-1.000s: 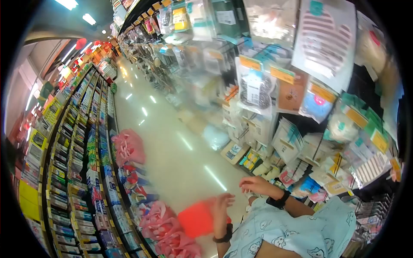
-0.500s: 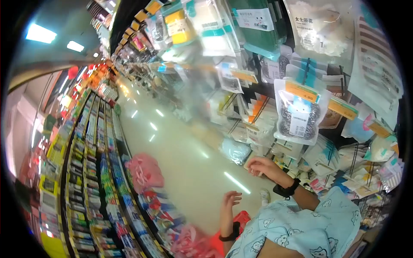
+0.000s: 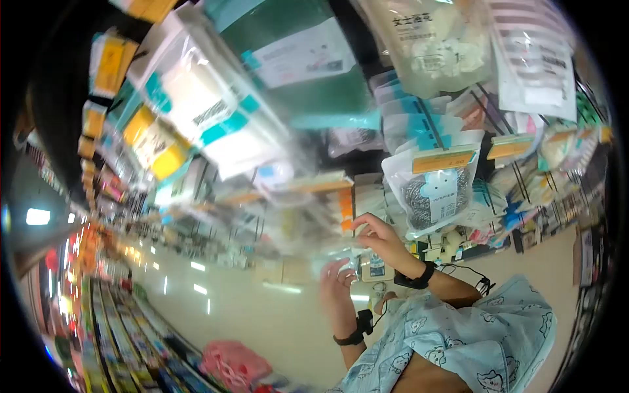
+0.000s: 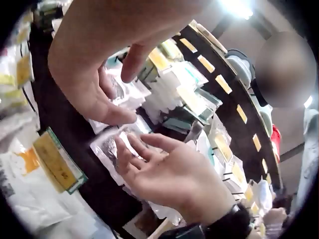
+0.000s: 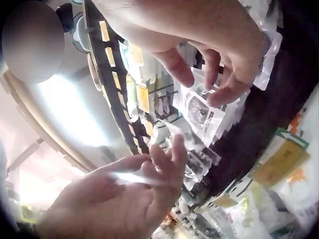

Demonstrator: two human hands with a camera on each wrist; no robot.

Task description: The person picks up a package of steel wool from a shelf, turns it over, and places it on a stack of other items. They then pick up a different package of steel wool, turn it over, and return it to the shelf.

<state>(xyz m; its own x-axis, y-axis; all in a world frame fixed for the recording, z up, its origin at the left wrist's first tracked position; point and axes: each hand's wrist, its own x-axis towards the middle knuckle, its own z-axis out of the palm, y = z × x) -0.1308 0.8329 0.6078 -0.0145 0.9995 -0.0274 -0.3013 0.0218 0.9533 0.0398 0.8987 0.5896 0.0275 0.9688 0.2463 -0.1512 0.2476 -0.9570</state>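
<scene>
In the head view, the left hand (image 3: 337, 295) is raised at lower centre, palm inward, fingers loosely bent. The right hand (image 3: 385, 245) is just right of it and higher, its fingers apart and slightly bent. The hands do not touch, and I see nothing gripped. A hanging clear pack (image 3: 436, 196) with a dark grey mesh item is up and right of the right hand. Viewed from the left wrist, the left hand (image 4: 107, 64) reaches down from the top, facing the right hand (image 4: 174, 174). In the right wrist view, a pale streak crosses the left hand (image 5: 119, 194).
Large hanging packs, one green (image 3: 314, 65) and one white (image 3: 203, 98), fill the upper rack. Orange price tags (image 3: 442, 160) stick out from the hooks. The aisle floor (image 3: 288, 327) runs below, with shelves (image 3: 124, 334) and a pink bundle (image 3: 232, 363) at lower left.
The head view has turned toward the rack, so the packs appear larger and nearer, and the left shelves have slid down. Both hands remain raised, the left now closer to the right.
</scene>
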